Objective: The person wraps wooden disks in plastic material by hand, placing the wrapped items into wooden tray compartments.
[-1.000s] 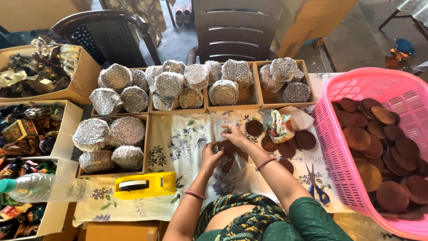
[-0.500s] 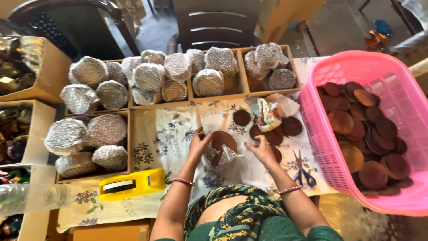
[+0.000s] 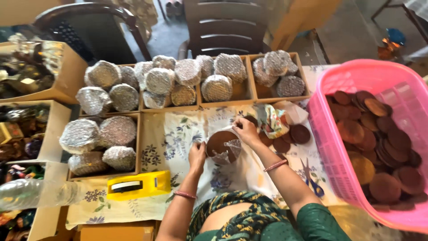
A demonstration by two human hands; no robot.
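Observation:
A stack of round brown discs [image 3: 221,143] partly wrapped in clear plastic film sits on the flowered cloth [image 3: 169,134] in front of me. My left hand [image 3: 196,155] grips the film at the stack's left side. At the stack's upper right edge, my right hand [image 3: 245,130] pinches the film. Loose brown discs [image 3: 299,134] lie just right of my right hand, beside a crumpled colourful cloth [image 3: 273,121].
A pink plastic basket [image 3: 332,89] at right holds several brown discs. Cardboard boxes [image 3: 256,91] behind and left hold film-wrapped stacks [image 3: 159,81]. A yellow tape dispenser [image 3: 138,184] lies near left. Scissors [image 3: 312,180] rest at right. Two chairs [image 3: 223,27] stand beyond.
The view has dropped and shifted. My right hand moved from the stack's right side up to its upper right edge; my left hand slid lower on the left side.

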